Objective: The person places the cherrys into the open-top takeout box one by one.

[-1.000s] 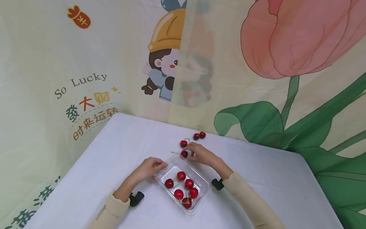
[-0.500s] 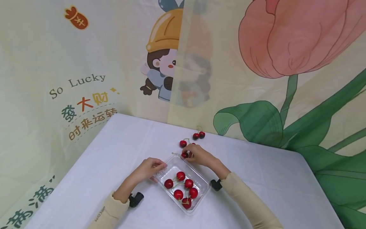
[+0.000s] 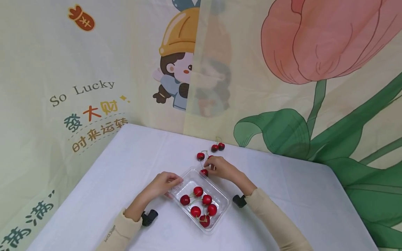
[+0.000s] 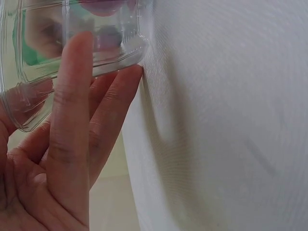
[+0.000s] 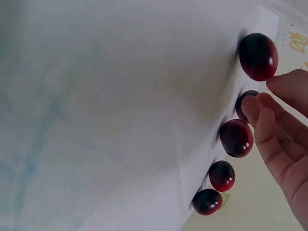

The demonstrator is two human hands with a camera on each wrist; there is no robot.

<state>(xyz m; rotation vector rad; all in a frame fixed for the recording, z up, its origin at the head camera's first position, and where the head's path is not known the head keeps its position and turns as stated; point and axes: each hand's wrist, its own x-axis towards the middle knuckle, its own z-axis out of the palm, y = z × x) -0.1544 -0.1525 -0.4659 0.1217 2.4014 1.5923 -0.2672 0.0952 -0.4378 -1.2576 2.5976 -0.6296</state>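
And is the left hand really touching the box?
Touching. The left wrist view shows the left hand at the box, one fingertip meeting its edge.

lower centre: cherries are gleaming red | bottom: bench is showing white | lower edge: sleeves are showing beige | upper right: tulip print is showing pink | right: leaf print is showing green

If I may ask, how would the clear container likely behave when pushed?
The clear container probably slides rather than tips, being low and broad. Its thin-looking plastic is likely light and slightly flexible. The round cherries inside may roll.
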